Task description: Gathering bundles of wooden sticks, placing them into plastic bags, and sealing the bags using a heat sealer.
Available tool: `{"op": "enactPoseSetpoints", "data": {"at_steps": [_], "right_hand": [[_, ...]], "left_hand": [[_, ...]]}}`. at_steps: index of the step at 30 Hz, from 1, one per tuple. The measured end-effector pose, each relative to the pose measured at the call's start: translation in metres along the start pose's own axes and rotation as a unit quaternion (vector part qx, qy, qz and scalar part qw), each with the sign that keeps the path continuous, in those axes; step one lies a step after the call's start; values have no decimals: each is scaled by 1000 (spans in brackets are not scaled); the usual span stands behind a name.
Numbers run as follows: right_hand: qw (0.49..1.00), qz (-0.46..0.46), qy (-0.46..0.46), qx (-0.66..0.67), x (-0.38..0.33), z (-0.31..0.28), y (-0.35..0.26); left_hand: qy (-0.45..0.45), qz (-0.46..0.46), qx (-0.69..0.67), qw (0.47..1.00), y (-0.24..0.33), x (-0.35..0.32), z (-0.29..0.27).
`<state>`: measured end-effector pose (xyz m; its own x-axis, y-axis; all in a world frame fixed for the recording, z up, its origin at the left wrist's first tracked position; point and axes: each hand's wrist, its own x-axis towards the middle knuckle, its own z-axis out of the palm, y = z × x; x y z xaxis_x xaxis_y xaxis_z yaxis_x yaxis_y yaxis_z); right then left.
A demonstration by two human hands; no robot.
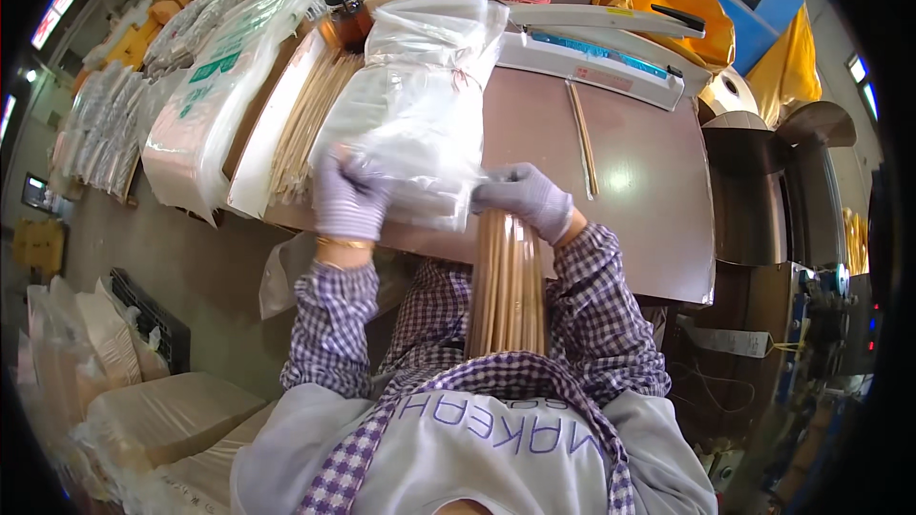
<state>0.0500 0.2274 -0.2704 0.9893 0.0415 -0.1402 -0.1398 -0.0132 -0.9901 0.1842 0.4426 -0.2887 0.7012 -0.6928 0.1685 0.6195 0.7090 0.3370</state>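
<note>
In the head view, the left hand (353,195), in a pale striped glove, is at the near left corner of a stack of clear plastic bags (415,100). Its fingers are bent inward and blurred; whether they pinch a bag or only touch the stack, I cannot tell. The right hand (527,200), gloved alike, is at the upper end of a stick bundle (508,286), palm down, with fingers bent and drawn close together toward the left. Their tips are at the near right edge of the bags; what lies between them is hidden.

The stick bundle, under a shiny clear covering, is in front of the person's body, at the near edge of the desk (654,191). Its long axis runs away from the person, almost straight up the frame, the upper end pointing at the bags. The bags lie lengthwise away from the person on the desk, their far end leaning right, with a thin reddish tie (463,77) across them. To the right, a slim pair of sticks (582,138) lies along nearly the same direction, its far end tipped slightly left, below a long white sealer (590,67).
</note>
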Motion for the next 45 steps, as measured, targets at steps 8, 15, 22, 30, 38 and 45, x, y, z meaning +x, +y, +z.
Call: {"op": "enactPoseSetpoints", "data": {"at_steps": [8,15,22,30,38,45], "right_hand": [[926,-267,-163,210,-28,15,-32],[953,-101,116,260,-93,13,94],[935,-33,262,239,-116,43,43],[977,196,72,-40,-117,-144,6],[590,465,564,-343,-241,-440,167],[643,489,557,-193,-285,-522,272]], "left_hand": [[29,75,581,810,-73,-5,110],[-372,201,702,572,-124,-73,89],[-240,-42,655,715,-120,-73,48],[-421,-377,768,301,-112,76,106],[-236,127,925,269,-297,201,-11],[-311,-16,925,220,-319,191,-8]]}}
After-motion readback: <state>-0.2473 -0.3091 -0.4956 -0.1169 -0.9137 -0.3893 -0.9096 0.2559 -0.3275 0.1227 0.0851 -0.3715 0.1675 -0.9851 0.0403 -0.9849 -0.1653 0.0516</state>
